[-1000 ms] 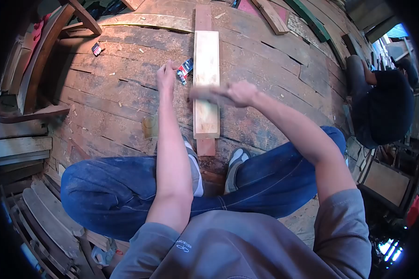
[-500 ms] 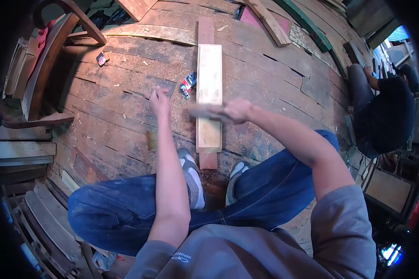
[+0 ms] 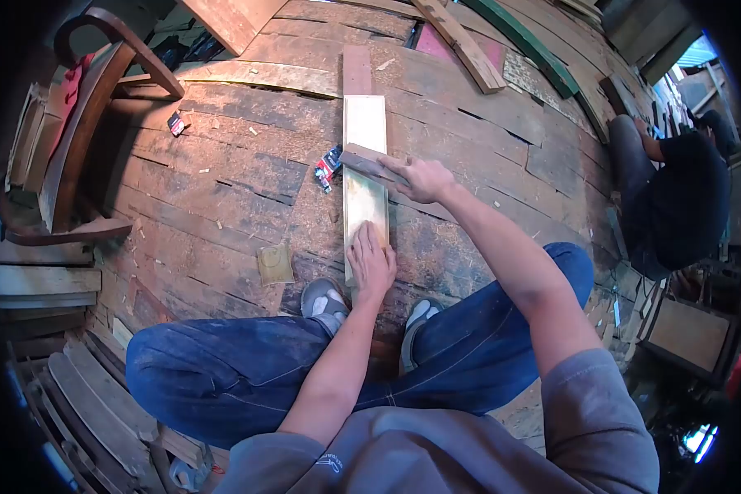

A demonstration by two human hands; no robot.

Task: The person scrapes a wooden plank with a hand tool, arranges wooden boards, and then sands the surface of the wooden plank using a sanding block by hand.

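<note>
A pale, narrow wooden panel (image 3: pixel 365 119) with a raised border lies lengthwise in front of me, on top of a reddish board (image 3: pixel 356 67). My right hand (image 3: pixel 426 179) grips one end of a flat brown wooden block (image 3: pixel 369 161), which lies slantwise across the panel; its underside is hidden. On the near end of the panel rests my left hand (image 3: pixel 372 262), fingers stretched out and flat, with nothing held. Just left of the panel is a small blue and red packet (image 3: pixel 328 170).
Sawdust and chips cover the plank floor (image 3: pixel 230 156). A curved wooden chair part (image 3: pixel 90 123) stands at left, near stacked boards (image 3: pixel 45 278). A flat tan piece (image 3: pixel 275 264) lies by my left shoe. At right sits another person (image 3: pixel 687 198); long timbers (image 3: pixel 461 45) lie at the back.
My left hand has come down from the air at the left onto the panel's near end. The block, blurred before, is now sharp and farther up the panel.
</note>
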